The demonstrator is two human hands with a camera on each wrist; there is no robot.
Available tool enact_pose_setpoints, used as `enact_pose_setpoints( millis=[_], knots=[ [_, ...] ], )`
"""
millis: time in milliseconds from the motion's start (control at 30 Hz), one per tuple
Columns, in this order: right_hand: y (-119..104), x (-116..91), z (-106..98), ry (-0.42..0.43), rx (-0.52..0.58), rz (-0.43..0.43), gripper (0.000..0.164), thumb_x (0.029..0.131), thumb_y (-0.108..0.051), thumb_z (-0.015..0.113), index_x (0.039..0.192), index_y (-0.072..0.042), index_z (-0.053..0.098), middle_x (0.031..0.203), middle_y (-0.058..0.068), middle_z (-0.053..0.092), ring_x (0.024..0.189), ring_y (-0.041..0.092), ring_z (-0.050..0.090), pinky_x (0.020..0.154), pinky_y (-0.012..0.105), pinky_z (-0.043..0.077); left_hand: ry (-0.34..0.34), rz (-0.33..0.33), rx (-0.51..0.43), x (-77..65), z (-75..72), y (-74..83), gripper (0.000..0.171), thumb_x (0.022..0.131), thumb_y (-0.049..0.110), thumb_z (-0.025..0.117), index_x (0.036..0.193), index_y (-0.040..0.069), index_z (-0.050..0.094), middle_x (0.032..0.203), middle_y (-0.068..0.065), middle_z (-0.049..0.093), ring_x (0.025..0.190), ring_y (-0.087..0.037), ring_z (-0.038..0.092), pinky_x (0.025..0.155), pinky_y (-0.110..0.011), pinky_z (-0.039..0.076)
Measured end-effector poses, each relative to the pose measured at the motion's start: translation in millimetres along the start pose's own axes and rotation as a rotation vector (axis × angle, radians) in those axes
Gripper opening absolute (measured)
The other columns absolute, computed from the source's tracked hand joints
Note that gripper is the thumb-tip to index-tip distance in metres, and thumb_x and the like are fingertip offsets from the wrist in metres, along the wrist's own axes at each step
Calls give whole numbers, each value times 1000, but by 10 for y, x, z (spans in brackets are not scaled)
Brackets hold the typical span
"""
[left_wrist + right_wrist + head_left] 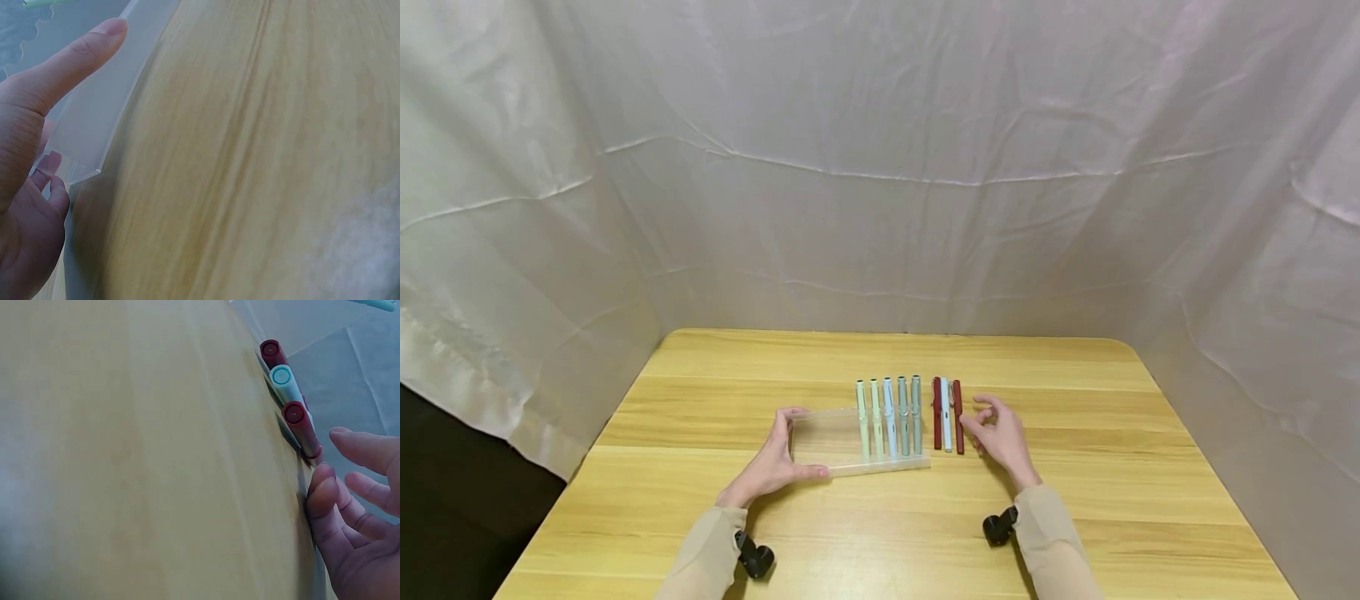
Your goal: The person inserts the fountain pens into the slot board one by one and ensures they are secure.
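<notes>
My left hand (772, 463) grips the left end of a clear plastic pen tray (880, 468), its thumb along the near edge and its fingers at the far corner. In the left wrist view, the thumb lies over the tray's frosted side wall (103, 100). Across the tray's right part lie two pale green pens (877, 421), a light blue pen (890, 417) and two grey-green pens (917, 417). Right of it, a light blue pen (946, 417) lies between two dark red pens (937, 414). My right hand (1002, 437) is beside the rightmost red pen (300, 428), thumb tip right at its side, forefinger raised apart.
All this lies on a light wood-grain table (880, 533) with rounded far corners. Pale grey cloth (880, 233) hangs behind the table and along both sides. A black wrist camera (753, 557) sits at the left cuff, another black camera (999, 527) at the right.
</notes>
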State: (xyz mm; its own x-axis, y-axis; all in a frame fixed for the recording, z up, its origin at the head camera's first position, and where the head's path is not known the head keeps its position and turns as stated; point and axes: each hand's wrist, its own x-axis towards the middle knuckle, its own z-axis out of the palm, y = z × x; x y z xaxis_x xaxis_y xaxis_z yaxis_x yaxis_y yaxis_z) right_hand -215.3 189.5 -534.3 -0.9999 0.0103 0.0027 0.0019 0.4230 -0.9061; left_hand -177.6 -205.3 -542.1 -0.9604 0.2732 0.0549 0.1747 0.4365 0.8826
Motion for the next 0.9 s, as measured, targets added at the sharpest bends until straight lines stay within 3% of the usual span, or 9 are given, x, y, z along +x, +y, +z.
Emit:
enact_pose_setpoints(
  millis=[400,567,900],
  knots=[
    [-48,93,56,-21,-106,40,57,93,-16,72,142,0,47,83,10,67,46,12,54,40,25,50,2,11,4,-2,-8,1,105,68,28,94,143,3,24,152,-26,27,153,-49,15,127,-63,9],
    [-75,89,77,-29,-95,74,57,92,-12,73,142,-2,47,82,9,68,48,12,56,42,26,53,6,4,12,-4,-9,7,106,68,28,94,143,3,24,152,-26,28,153,-49,15,127,-63,10],
    [-53,-15,1,-84,-44,62,58,91,-5,71,143,1,46,76,11,69,46,14,58,43,29,55,18,26,13,-3,-4,2,105,66,28,95,142,3,26,150,-26,31,150,-47,22,127,-62,11]
  ],
)
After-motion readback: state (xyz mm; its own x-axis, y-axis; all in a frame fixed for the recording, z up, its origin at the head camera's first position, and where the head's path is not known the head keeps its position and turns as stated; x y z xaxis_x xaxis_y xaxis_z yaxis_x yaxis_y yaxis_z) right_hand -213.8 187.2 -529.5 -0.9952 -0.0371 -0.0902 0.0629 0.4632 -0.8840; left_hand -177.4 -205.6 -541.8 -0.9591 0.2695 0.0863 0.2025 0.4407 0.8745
